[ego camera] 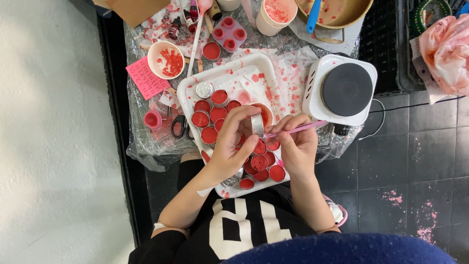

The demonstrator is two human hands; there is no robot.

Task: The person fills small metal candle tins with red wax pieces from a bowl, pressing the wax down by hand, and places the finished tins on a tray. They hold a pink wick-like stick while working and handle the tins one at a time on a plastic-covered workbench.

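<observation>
My left hand (233, 142) grips a small round metal tin (257, 124), tilted on its side, over a white tray (188, 88). My right hand (297, 144) holds a thin pink stick (299, 128) with its tip at the tin's mouth. The tray carries several small tins filled with red wax (211, 115), one closed silver tin (204, 89), and a small cup of red liquid (266, 113) just behind my fingers.
A white single-burner hot plate (342, 89) stands right of the tray. Behind it are a cup of red flakes (166, 59), a pink silicone mould (229, 33), a pink note (145, 78), scissors (178, 126), a pink cup (276, 14) and a brass pan (342, 12). Crinkled plastic covers the surface.
</observation>
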